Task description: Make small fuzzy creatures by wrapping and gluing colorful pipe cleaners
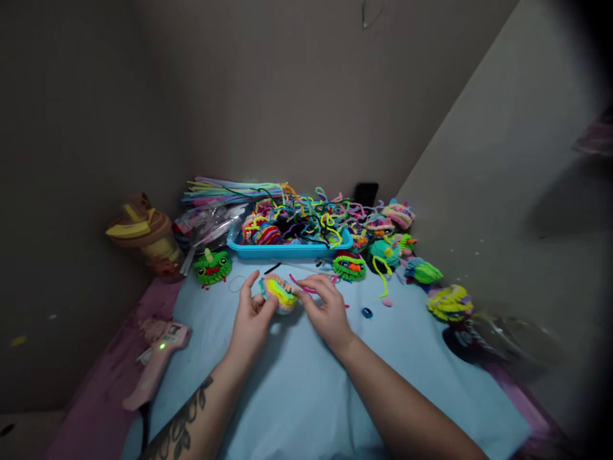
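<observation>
Over middle of light-blue cloth (297, 383): multicoloured chenille-yarn piece (281, 289), held, yellow stripes facing up. Left hand (251, 311): thumb clamped on near left side, index finger raised apart; remaining fingers mostly hidden. Right hand (328, 310): thumb and index pinched on right end; whether magenta strand (309, 290) just beside is also gripped, cannot tell. Beyond hands, blue tray (287, 252) heaped with yarn strands (330, 221). At cloth's left: green yarn figure (213, 268) with eyes, pink glue gun (157, 370), green light lit. Right of right hand: small dark-blue disc (366, 313).
</observation>
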`<state>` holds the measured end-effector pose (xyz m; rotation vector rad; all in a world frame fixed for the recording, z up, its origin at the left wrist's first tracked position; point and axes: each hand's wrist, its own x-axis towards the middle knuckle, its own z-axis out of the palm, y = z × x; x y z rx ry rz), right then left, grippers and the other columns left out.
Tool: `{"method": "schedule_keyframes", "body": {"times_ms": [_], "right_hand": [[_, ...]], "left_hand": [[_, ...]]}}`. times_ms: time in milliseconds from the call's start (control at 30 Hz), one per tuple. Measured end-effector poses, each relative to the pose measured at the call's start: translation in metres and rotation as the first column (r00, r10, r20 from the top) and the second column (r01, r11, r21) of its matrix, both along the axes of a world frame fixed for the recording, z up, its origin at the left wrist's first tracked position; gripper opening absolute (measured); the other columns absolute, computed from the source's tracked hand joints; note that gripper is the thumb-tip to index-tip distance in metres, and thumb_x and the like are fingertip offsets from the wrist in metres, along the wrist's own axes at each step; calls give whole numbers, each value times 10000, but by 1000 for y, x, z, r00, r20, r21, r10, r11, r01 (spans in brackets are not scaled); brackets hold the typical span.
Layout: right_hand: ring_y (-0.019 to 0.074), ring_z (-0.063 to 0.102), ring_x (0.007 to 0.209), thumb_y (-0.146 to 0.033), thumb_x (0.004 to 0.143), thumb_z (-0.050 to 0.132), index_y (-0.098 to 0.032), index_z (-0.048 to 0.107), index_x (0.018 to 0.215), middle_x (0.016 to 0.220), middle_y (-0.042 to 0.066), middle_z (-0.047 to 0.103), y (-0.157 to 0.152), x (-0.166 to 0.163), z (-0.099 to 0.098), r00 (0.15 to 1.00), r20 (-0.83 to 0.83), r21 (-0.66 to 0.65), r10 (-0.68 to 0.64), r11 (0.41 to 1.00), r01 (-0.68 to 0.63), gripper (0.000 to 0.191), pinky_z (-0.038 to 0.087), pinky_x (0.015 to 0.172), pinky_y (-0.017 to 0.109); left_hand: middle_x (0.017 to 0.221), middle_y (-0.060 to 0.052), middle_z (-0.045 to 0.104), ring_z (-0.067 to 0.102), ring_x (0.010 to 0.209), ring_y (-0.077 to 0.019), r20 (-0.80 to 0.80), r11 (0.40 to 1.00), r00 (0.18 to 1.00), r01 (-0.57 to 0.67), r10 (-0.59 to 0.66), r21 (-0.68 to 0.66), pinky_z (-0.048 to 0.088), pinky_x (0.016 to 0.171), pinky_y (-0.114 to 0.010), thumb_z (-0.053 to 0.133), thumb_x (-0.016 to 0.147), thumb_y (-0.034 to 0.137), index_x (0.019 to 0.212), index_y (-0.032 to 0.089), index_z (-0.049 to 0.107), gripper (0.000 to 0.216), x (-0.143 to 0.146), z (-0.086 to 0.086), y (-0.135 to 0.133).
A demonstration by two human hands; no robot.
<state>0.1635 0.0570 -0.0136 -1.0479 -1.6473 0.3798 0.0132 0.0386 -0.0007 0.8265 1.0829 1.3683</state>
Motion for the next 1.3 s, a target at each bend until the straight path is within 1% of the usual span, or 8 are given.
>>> {"method": "schedule_keyframes", "body": {"times_ms": [300, 433, 667, 833, 933, 1067, 1167, 1300], "right_hand": [[159, 594, 767, -189, 826, 595, -228, 690, 867, 779, 28, 675, 8, 13, 3, 970, 83, 24, 228, 973, -231, 110, 453, 751, 334], [156, 586, 758, -180, 817, 601, -215, 672, 813, 757, 20, 657, 9, 14, 5, 962, 106, 20, 253, 966, -257, 80, 440, 762, 338], [171, 554, 798, -161, 825, 562, -203, 635, 785, 770, 24, 631, 8, 12, 6, 959, 145, -62, 242, 970, -235, 93, 431, 758, 322], [170, 538, 805, -151, 840, 538, -199, 611, 788, 781, 25, 622, 8, 13, 5, 954, 166, -41, 251, 968, -247, 101, 420, 771, 324], [172, 525, 801, -140, 850, 514, -203, 599, 787, 767, 24, 614, 7, 12, 5, 937, 205, -38, 282, 959, -280, 123, 415, 764, 326], [181, 506, 804, -131, 857, 487, -205, 587, 802, 768, 32, 605, 4, 9, 5, 920, 259, -27, 295, 954, -299, 136, 414, 762, 338], [180, 495, 806, -118, 859, 473, -201, 580, 818, 785, 36, 599, 3, 8, 5, 912, 275, -12, 306, 949, -315, 142, 418, 768, 342], [174, 488, 787, -100, 854, 464, -199, 568, 816, 778, 34, 589, 1, 7, 7, 907, 282, 1, 314, 945, -327, 149, 421, 760, 341]], "left_hand": [[653, 31, 632, 599, 610, -127, -70, 995, 992, 104, -104, 7, 455, 642, -240, 623, 724, 319, 1341, 148, 238, 748, 4, -1, -2], [629, 32, 630, 590, 594, -122, -89, 991, 988, 128, -125, 26, 449, 634, -234, 623, 726, 323, 1341, 141, 231, 751, 4, -1, -2], [642, 25, 632, 587, 605, -121, -121, 988, 982, 149, -143, 37, 442, 637, -230, 641, 730, 340, 1343, 152, 235, 759, 4, -4, -5], [692, 6, 619, 576, 626, -131, -128, 997, 989, 74, -75, -12, 449, 641, -248, 584, 762, 462, 1305, 158, 359, 662, 3, -1, -4], [632, 30, 561, 528, 558, -114, -135, 999, 991, 21, -27, -47, 416, 562, -220, 563, 774, 473, 1275, 160, 409, 611, 1, -1, -3], [471, 98, 396, 365, 422, -68, -180, 999, 984, -8, -1, -50, 276, 441, -164, 604, 752, 398, 1281, 159, 418, 609, 0, -2, -1], [441, 114, 336, 283, 390, -53, -176, 999, 984, -16, 9, -38, 210, 412, -157, 605, 738, 345, 1303, 168, 415, 622, 0, -2, 0], [428, 119, 296, 245, 374, -52, -175, 999, 985, 3, -9, -35, 186, 400, -159, 581, 735, 300, 1345, 182, 386, 651, -1, -1, 0]]}}
